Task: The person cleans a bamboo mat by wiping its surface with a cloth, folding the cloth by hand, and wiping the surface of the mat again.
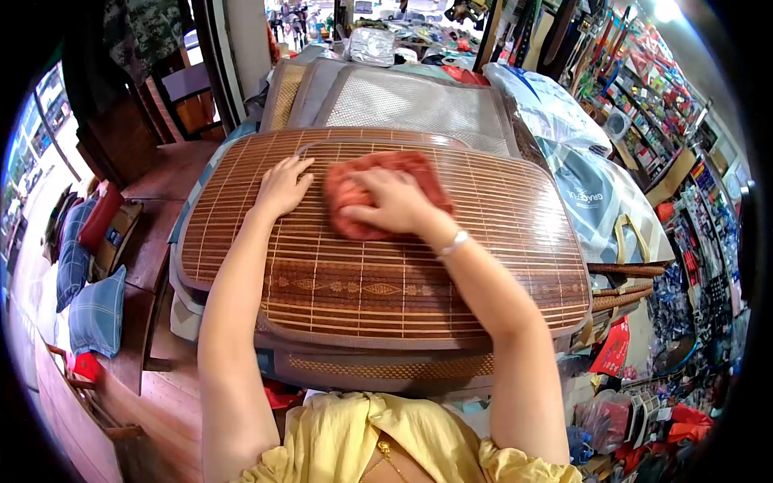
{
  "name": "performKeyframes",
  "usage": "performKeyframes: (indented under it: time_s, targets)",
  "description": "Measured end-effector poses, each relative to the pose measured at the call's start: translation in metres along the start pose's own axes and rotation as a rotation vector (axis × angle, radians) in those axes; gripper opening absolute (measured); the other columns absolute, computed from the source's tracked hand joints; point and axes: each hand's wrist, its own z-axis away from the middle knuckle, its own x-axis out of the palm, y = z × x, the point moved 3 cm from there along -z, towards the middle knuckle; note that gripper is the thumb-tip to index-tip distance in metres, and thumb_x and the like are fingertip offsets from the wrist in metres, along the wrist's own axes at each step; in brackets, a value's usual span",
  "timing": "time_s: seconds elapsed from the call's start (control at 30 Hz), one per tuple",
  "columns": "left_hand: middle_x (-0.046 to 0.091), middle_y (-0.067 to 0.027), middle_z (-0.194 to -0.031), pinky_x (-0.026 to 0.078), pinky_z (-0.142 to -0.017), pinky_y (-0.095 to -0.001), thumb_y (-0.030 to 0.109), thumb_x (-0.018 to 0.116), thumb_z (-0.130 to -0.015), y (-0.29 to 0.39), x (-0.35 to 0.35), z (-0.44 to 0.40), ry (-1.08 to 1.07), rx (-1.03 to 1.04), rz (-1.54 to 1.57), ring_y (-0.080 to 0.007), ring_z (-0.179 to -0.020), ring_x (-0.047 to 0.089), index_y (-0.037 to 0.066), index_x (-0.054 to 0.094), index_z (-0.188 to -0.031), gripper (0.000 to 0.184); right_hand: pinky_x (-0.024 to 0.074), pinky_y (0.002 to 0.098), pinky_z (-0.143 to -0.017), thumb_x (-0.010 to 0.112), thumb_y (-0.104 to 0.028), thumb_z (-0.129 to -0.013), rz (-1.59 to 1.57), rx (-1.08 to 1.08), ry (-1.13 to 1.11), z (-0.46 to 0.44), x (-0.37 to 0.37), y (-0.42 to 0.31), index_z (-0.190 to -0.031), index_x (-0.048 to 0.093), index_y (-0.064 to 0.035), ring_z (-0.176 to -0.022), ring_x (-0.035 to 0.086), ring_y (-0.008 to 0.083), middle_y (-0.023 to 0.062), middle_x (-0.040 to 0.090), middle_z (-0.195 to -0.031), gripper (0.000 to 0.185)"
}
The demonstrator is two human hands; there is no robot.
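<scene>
Two brown bamboo mats (499, 241) with cloth edging lie overlapped on a stack in front of me. My right hand (390, 200) presses a red-orange cloth (427, 173) flat against the upper mat, around its middle. Its fingers lie spread over the cloth, and a bracelet circles the wrist. To the left of the cloth, my left hand (283, 187) rests on the mats with its fingers stretched out, holding nothing. A patterned dark band (378, 287) runs across the near part of the upper mat.
Behind the mats lie grey-edged woven mats (411, 101). Plastic-wrapped goods (543, 109) and a printed bag (600, 197) stand at the right, beside crowded shelves. Blue cushions (98, 314) and a wooden bench (133, 322) are at the left.
</scene>
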Motion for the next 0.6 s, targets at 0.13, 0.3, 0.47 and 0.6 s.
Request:
performKeyframes:
  time_s: [0.13, 0.3, 0.47, 0.6]
  targets:
    - [0.03, -0.0169, -0.153, 0.016, -0.118, -0.0438, 0.041, 0.043, -0.098, -0.001, -0.006, 0.007, -0.064, -0.071, -0.007, -0.0279, -0.144, 0.023, 0.017, 0.043, -0.143, 0.051, 0.0353, 0.0461, -0.105, 0.054, -0.061, -0.084, 0.208, 0.56, 0.135, 0.068, -0.059, 0.137, -0.136, 0.05, -0.0119, -0.126, 0.05, 0.0302, 0.015, 0.055, -0.134, 0.072]
    - [0.03, -0.0171, -0.153, 0.016, -0.118, -0.0428, 0.038, 0.042, -0.098, 0.004, -0.003, 0.006, -0.109, -0.094, -0.007, -0.0284, -0.143, 0.024, 0.017, 0.036, -0.147, 0.054, 0.0258, 0.06, -0.105, 0.046, -0.071, -0.083, 0.263, 1.105, 0.286, 0.153, -0.108, 0.232, -0.14, 0.045, -0.0145, -0.132, 0.041, 0.036, 0.0185, 0.047, -0.141, 0.081]
    - [0.032, -0.0181, -0.151, 0.017, -0.118, -0.0451, 0.031, 0.047, -0.094, 0.001, -0.004, 0.004, -0.047, -0.061, 0.095, -0.03, -0.142, 0.028, 0.015, 0.022, -0.15, 0.063, 0.0234, 0.0613, -0.106, 0.05, -0.062, -0.085, 0.202, 0.877, 0.075, 0.045, -0.076, 0.162, -0.137, 0.047, -0.0147, -0.131, 0.042, 0.0321, 0.0158, 0.049, -0.139, 0.071]
    - [0.042, -0.021, -0.145, 0.024, -0.114, -0.045, 0.027, 0.044, -0.094, -0.009, -0.003, 0.002, 0.034, -0.1, 0.277, -0.0345, -0.135, 0.039, 0.014, 0.014, -0.152, 0.067, 0.0224, 0.0607, -0.105, 0.05, -0.063, -0.085, 0.106, 0.459, -0.069, -0.072, -0.003, 0.05, -0.134, 0.051, -0.0127, -0.131, 0.042, 0.0304, 0.0141, 0.052, -0.136, 0.07]
